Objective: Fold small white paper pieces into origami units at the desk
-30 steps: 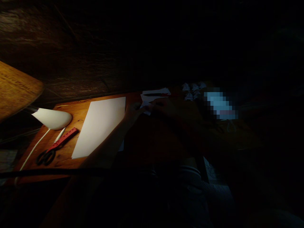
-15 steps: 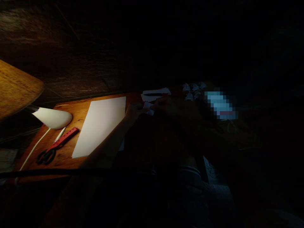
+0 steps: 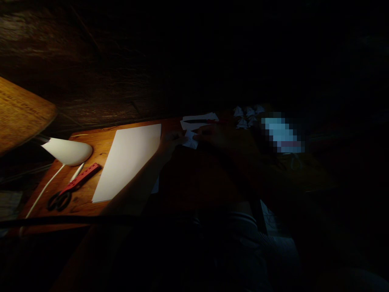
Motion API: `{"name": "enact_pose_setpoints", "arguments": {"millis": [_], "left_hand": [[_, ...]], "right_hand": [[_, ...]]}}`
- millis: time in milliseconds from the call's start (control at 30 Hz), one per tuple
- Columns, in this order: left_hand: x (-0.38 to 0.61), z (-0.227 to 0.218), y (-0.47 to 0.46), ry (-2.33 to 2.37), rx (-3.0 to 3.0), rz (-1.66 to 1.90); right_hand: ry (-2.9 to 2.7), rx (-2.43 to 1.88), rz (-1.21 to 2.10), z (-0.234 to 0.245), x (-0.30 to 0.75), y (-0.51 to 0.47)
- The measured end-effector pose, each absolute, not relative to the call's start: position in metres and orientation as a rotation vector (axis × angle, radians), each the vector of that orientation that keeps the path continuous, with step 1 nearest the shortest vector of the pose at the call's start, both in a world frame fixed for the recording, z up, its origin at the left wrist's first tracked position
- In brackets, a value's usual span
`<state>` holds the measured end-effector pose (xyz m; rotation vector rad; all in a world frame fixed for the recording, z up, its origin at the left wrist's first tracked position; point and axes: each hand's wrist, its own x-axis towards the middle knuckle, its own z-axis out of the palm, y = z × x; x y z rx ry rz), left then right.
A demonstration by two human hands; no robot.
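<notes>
A small folded piece of white paper point(image 3: 191, 140) is held between my two hands over the dark middle of the table. My left hand point(image 3: 170, 142) pinches its left side, the fingers closed on the edge. On its right side the fingers of my right hand point(image 3: 209, 134) grip it, mostly lost in shadow. Just behind the hands, a knife point(image 3: 197, 121) with a dark blade and reddish handle lies across small white sheets point(image 3: 194, 126). Several folded paper pieces point(image 3: 242, 123) stand in a group farther right.
A stack of white paper point(image 3: 130, 158) lies left of my hands. Beyond it are red-and-black scissors point(image 3: 74, 184) and a white lamp point(image 3: 68, 151) with its cord. A bright pixelated screen point(image 3: 282, 134) is at the right. A dark cable point(image 3: 60, 220) crosses in front.
The small paper has opened out between my fingers and now looks wider, with creases and points showing. Both hands stay in nearly the same place.
</notes>
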<state>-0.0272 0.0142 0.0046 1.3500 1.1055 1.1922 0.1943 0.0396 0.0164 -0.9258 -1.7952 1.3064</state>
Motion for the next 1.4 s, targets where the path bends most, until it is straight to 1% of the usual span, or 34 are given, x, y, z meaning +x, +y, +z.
{"name": "enact_pose_setpoints", "arguments": {"millis": [233,400,800,1133,1400], "left_hand": [[-0.024,0.008,0.013,1.135,1.439,1.220],[-0.022,0.013,0.010,1.177,1.508,1.069],[-0.023,0.008,0.010,1.050,1.434,1.130],[-0.023,-0.001,0.018,1.079,1.484,1.117],[-0.024,0.001,0.015,1.120,1.434,1.101]], "right_hand": [[-1.738,-0.947,1.275,0.018,0.197,0.041],[-1.652,-0.953,1.317,0.018,0.196,0.041],[-1.652,-0.971,1.393,0.020,0.197,0.040],[-1.684,-0.963,1.372,0.018,0.199,0.041],[-1.737,-0.952,1.349,0.017,0.198,0.041]]}}
